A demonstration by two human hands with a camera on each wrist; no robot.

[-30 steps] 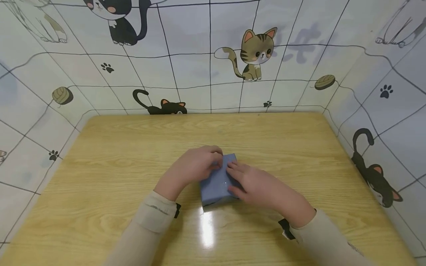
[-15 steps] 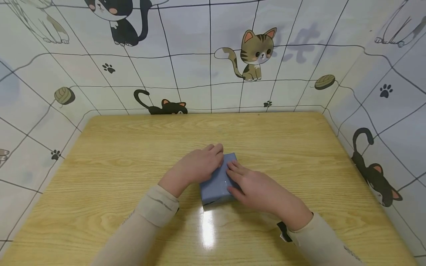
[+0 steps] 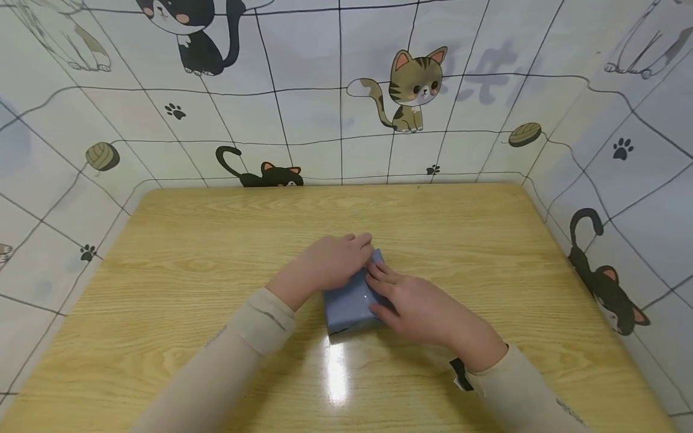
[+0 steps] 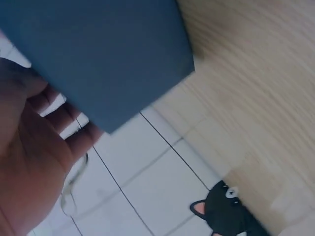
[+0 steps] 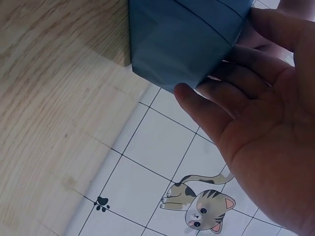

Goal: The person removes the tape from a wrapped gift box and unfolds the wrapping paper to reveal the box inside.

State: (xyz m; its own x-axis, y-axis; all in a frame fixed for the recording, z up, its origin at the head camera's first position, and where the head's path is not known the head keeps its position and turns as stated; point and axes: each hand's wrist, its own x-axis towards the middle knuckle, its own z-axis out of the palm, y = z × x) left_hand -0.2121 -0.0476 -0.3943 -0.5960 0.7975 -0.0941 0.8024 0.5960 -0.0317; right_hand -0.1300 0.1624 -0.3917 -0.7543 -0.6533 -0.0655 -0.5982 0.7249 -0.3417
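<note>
A box wrapped in blue paper (image 3: 349,307) lies on the wooden table in front of me, its long side pointing away. My left hand (image 3: 330,261) reaches over its far left part, with the fingertips close to the right hand's fingers. On the box's right part rests my right hand (image 3: 417,304), fingers extended across the top and thumb nearer me. Folded paper layers show along the wrapped box (image 5: 182,39) in the right wrist view, where the fingers touch its edge. A plain side of the box (image 4: 108,59) fills the upper left wrist view, fingertips at its edge.
The wooden table (image 3: 216,228) extends around the box on all sides. Behind it and at both sides stand white walls (image 3: 314,114) printed with cats, paw prints and grid lines. A bright light reflection (image 3: 337,373) shows on the tabletop in front of the box.
My left hand has moved slightly right across the box's far end, its fingers straightening and covering more of the top. The right hand and the box have stayed almost in place.
</note>
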